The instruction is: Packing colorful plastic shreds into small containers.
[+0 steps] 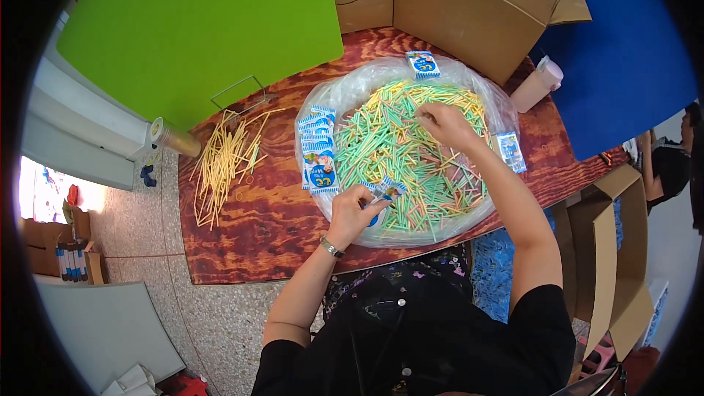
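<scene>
Before me a clear plastic bag [357, 82] is spread round a heap of thin green, yellow and pinkish sticks [381, 143]. My left hand [352, 214] is closed on a small blue-and-white packet [389, 191] at the near left of the heap. Over the far middle of the sticks, my right hand [442, 123] has its fingers pinched together; what they hold, if anything, is hidden. Overlapping packets [319, 169] lie along the bag's left rim. One packet stack [423, 64] rests at its far rim, another packet [509, 152] at its right.
Longer yellow sticks [229, 158] lie on the red wood-patterned table [271, 227], near a wire stand [238, 92] and a cylindrical container [174, 137]. Cardboard boxes [469, 15] and a pale pink bottle [537, 86] stand behind. An open carton [605, 257] and another person [667, 169] are at right.
</scene>
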